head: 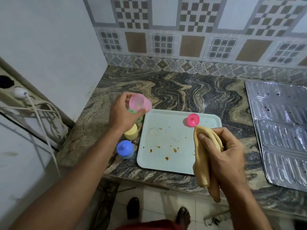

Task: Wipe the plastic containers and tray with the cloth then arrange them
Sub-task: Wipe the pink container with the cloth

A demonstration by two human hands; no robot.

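Two hands, no legible writing.

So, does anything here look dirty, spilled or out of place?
Yes. The tray has orange-brown spots and crumbs on its near half, plus a faint ring mark. The pink lid sits alone on it, while the left hand holds the open pink container.

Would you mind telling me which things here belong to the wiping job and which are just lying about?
Job: cloth in right hand; pink container in left hand; pink lid; stained tray; yellow container; blue container; green container.

Lying about: foil sheet; cables.
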